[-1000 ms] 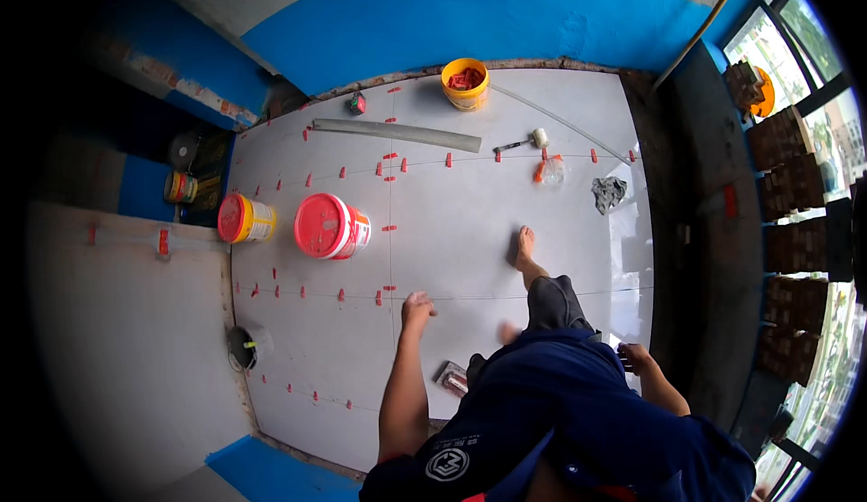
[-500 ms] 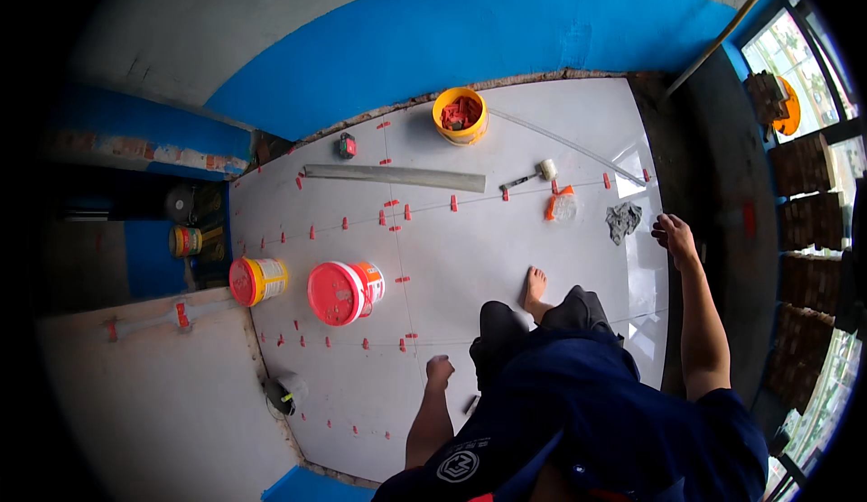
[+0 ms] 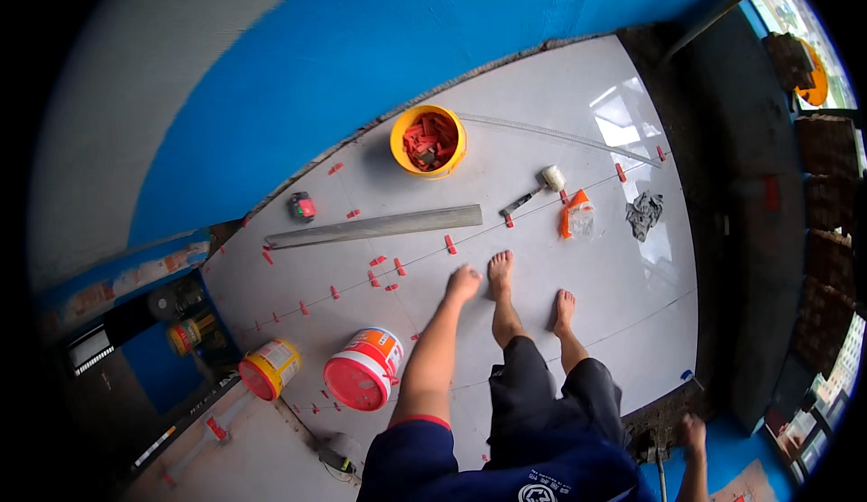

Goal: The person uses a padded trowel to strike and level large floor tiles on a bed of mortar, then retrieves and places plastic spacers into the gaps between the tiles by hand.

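My left hand (image 3: 465, 283) hangs over the pale tiled floor with its fingers curled in, and nothing shows in it. Nearest to it are my bare left foot and a few red tile-leveling wedges (image 3: 400, 267) along the joint. My right hand (image 3: 693, 434) is low at the right, past the floor's near edge; its fingers are smeared and partly hidden. Ahead lie a long grey straightedge bar (image 3: 379, 225), a white-headed mallet (image 3: 553, 179), an orange and clear plastic bag (image 3: 578, 217) and a crumpled grey rag (image 3: 644, 215). A yellow bucket (image 3: 400, 150) of red wedges stands beyond the bar.
Two red-lidded buckets, one white and red (image 3: 361, 380), one yellow (image 3: 262, 374), stand at the left. A red and black tool (image 3: 302, 207) sits beyond the bar's left end. A thin strip (image 3: 560, 132) runs right from the wedge bucket. Stacked bricks (image 3: 826, 199) line the right side.
I have stepped forward; both feet now show. My left hand has swung ahead toward the bar, and my right hand has swung back to the lower right. The floor things have stayed put.
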